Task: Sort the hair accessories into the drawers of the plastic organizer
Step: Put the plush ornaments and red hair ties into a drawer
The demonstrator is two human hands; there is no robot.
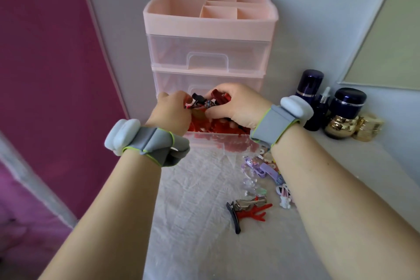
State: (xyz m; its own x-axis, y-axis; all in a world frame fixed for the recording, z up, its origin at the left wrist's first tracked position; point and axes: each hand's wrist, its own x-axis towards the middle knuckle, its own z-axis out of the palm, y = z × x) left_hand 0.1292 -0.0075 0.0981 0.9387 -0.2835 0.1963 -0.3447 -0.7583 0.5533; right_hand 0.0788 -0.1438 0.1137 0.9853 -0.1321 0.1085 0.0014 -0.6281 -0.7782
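A pink plastic organizer (211,20) stands against the wall with two clear drawers shut and its bottom drawer (218,141) pulled out, full of red hair accessories. Above that drawer my left hand (170,113) and my right hand (234,104) meet, both gripping a bunch of red and black hair clips (204,101). On the white cloth lie a red coral clip (254,211), a black clip (234,218) and a heap of purple and pastel clips (263,170).
Dark blue bottles (311,84) and gold jars (341,125) stand to the right of the organizer by the wall. A magenta panel (45,63) rises on the left past the table edge. Grey bands with white pods wrap both wrists.
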